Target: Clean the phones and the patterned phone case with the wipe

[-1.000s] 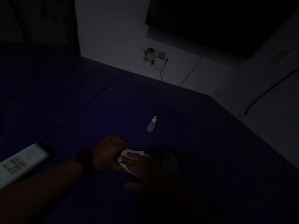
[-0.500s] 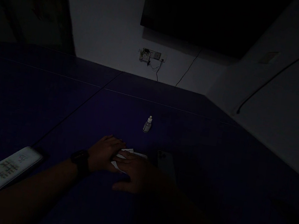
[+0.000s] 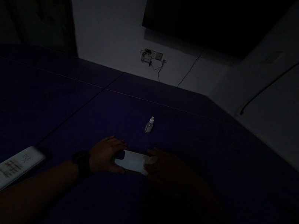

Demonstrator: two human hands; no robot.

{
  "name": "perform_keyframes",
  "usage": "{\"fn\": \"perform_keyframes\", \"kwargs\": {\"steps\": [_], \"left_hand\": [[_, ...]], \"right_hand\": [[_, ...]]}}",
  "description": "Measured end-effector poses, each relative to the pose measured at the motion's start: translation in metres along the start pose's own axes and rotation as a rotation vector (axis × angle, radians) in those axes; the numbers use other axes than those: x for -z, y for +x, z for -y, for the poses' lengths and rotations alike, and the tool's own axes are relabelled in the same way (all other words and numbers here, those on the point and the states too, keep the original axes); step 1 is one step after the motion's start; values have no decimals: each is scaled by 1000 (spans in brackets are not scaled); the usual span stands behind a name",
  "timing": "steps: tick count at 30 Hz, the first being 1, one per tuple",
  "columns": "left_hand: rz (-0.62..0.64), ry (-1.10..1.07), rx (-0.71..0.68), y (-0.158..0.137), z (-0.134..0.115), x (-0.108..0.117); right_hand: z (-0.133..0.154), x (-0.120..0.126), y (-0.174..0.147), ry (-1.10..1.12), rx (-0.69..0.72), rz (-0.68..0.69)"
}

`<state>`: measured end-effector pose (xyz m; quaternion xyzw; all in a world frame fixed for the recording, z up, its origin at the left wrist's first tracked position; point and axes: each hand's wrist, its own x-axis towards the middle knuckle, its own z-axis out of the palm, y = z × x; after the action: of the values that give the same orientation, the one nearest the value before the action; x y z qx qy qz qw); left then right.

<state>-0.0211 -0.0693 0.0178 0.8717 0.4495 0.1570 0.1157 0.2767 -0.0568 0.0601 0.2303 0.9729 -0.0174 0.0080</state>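
Observation:
A pale phone (image 3: 132, 161) with a dark patch at its left end lies flat in front of me. My left hand (image 3: 106, 154), with a dark watch (image 3: 81, 160) at its wrist, holds the phone's left end between thumb and fingers. At the opposite end, my right hand (image 3: 165, 166) presses a crumpled white wipe (image 3: 147, 163) onto the phone. Dim light hides part of that hand's fingers. Beyond the phone, a small bottle with a white cap (image 3: 149, 126) stands upright, touched by neither hand.
A long white device (image 3: 3, 168) with handwriting on it lies left of my forearm on the dark blue surface (image 3: 104, 116). Sockets with cables (image 3: 153, 55) are on the far wall beneath a large black screen (image 3: 208, 16).
My right hand has slid rightward with the wipe, from beside my left hand to the phone's right end, uncovering its middle. The dark phone at the right is now hidden by my arm.

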Motion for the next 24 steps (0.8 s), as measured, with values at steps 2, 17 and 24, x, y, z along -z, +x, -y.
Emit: {"fn": "perform_keyframes", "kwargs": {"steps": [2, 17, 24], "left_hand": [[7, 2, 8, 0, -1, 1], [19, 36, 24, 2, 1, -2], [1, 22, 10, 1, 0, -1]], "right_hand": [[1, 2, -2, -16, -8, -4], [48, -12, 59, 305, 69, -94], [42, -5, 52, 123, 30, -70]]}}
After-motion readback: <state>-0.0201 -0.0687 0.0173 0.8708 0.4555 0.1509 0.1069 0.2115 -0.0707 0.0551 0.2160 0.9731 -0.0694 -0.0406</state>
